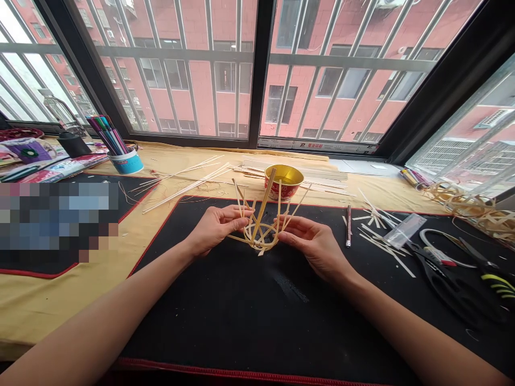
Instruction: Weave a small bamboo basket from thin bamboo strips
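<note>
A: Specimen?

B: A small woven piece of pale cane strips (258, 237), held between both grips. Its base sits on or just above the black desk mat (241, 316); I cannot tell which.

A: Grip state?

B: Both narrow. The left grip (215, 228) has its fingertips (237, 214) against the strips from the left. The right grip (314, 247) has its fingers (290, 225) against them from the right. Both appear closed on the piece.

A: Progress?

B: Woven bands form a shallow ring at the base only. Above the ring, the upright strips fan outward, unwoven, with wide gaps between them. The longest tilts away from the wearer, toward the bowl. The upper part remains open.

A: Surroundings?

B: Just beyond the grips stands a red bowl (277, 192) with a yellow interior. Loose strips (189, 182) lie on the desk beyond the left grip. Right of the right grip lie a pen (348, 225), cut strip pieces (378, 217) and black-handled scissors (436, 276).
</note>
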Tool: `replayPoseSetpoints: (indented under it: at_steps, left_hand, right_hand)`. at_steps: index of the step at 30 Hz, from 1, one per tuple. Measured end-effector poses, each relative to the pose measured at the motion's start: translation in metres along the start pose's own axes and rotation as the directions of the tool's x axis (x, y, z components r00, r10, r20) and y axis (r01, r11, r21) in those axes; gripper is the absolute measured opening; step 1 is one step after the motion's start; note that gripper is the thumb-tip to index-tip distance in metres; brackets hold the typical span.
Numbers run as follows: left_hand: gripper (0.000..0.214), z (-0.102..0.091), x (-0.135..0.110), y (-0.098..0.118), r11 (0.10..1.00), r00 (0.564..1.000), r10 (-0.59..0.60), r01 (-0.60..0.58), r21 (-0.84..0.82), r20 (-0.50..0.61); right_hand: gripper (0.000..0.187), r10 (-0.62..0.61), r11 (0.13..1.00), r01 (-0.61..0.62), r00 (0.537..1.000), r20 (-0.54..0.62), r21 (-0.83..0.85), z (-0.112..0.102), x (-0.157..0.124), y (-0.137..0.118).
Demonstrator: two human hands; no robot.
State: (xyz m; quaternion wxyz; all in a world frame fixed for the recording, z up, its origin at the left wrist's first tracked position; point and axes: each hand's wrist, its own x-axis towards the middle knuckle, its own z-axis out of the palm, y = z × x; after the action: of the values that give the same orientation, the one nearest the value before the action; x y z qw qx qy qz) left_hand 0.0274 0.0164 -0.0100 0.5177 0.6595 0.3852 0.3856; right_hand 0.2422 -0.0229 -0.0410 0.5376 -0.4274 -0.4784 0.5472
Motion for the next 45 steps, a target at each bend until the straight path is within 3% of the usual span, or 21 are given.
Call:
replayPoseSetpoints:
  at_steps: [9, 15, 23, 29, 39, 45]
  left_hand:
    - [0.025, 0.0019, -0.0004, -0.0038, 0.998, 0.991, 0.06, -0.055, 0.044, -0.117]
    - [0.024, 0.0054, -0.004, -0.003, 0.987, 0.986, 0.098, -0.079, 0.139, -0.134]
    - [0.025, 0.0052, -0.0032, -0.0016, 0.964, 0.985, 0.154, -0.133, 0.231, -0.076]
    - [0.036, 0.0056, -0.003, -0.0026, 0.942, 0.978, 0.199, -0.173, 0.289, -0.061]
    - [0.032, 0.0051, -0.0047, -0.0038, 0.915, 0.968, 0.227, -0.175, 0.363, -0.105]
    - [0.033, -0.0023, -0.0003, -0.0007, 0.92, 0.977, 0.214, -0.2, 0.337, -0.004]
  right_hand:
    - [0.028, -0.234, 0.951, 0.22, 0.971, -0.041, -0.216, -0.0012, 0.0002, 0.0047]
    - [0.033, -0.183, 0.962, 0.157, 0.978, -0.101, -0.222, 0.0031, -0.0005, 0.0029]
    - [0.025, -0.218, 0.918, 0.212, 0.976, 0.022, -0.335, -0.0019, 0.0006, 0.0071]
    - [0.025, -0.222, 0.921, 0.216, 0.975, 0.019, -0.323, -0.0017, 0.0004, 0.0051]
    - [0.018, -0.213, 0.922, 0.217, 0.976, 0.049, -0.319, 0.0003, -0.0014, 0.0023]
    - [0.018, -0.215, 0.912, 0.219, 0.975, 0.05, -0.348, 0.0002, -0.0047, 0.0021]
